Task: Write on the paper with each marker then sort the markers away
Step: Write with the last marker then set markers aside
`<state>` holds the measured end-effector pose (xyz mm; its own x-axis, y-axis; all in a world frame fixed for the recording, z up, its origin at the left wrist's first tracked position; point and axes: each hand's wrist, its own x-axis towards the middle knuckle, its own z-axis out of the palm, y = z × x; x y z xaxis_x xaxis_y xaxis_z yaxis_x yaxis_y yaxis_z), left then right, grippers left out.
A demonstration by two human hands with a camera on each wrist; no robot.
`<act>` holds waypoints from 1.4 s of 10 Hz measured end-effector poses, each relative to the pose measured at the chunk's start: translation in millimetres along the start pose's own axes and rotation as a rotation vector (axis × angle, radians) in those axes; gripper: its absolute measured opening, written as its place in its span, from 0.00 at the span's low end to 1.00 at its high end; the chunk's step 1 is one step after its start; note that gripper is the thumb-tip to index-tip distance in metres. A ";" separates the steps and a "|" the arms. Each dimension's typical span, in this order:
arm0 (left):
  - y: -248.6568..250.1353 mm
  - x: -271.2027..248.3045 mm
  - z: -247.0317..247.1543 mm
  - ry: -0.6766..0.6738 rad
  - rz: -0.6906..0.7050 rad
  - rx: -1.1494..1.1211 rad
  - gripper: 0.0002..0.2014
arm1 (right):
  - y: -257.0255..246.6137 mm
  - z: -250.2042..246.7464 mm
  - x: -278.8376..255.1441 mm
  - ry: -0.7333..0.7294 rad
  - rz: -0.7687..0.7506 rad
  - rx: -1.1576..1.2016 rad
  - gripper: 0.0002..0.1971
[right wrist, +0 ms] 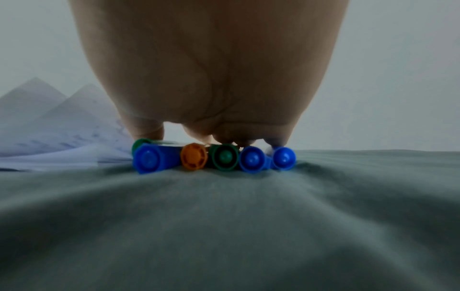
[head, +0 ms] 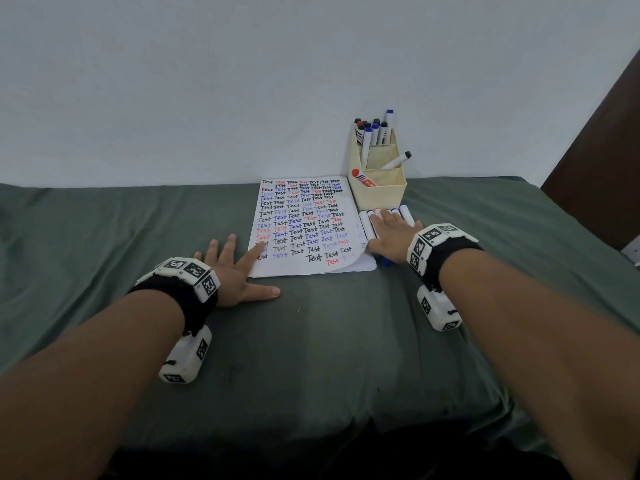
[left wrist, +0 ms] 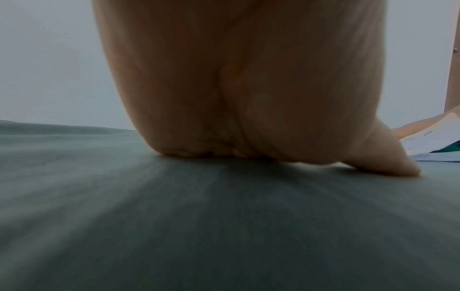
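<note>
A white paper (head: 304, 223) covered in rows of "Test" in black, red and blue lies on the green sheet. My left hand (head: 239, 268) lies flat with spread fingers, its index tip on the paper's left edge. My right hand (head: 391, 233) rests flat on a row of several white markers (head: 367, 225) lying side by side right of the paper. From the right wrist view, their end caps show blue (right wrist: 147, 160), orange (right wrist: 193, 158) and green (right wrist: 225, 158) under my palm (right wrist: 211, 69). Neither hand grips anything.
A cream holder (head: 379, 178) with compartments stands behind the loose markers against the wall, with several markers upright in its back part and single ones in the front parts. A dark wooden edge (head: 602, 150) rises at the right. Green sheet (head: 311, 341) spreads in front.
</note>
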<state>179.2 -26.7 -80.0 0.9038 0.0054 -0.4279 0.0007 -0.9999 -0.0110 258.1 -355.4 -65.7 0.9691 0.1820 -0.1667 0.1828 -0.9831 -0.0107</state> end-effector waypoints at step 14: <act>2.4 -4.5 -3.4 -0.014 -0.006 0.003 0.56 | -0.4 -16.0 -24.2 0.034 0.036 0.114 0.31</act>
<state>176.6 -29.2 -75.1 0.8977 0.0114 -0.4405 0.0048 -0.9999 -0.0160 237.2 -359.1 -45.9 0.9801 0.1450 -0.1356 0.1294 -0.9846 -0.1173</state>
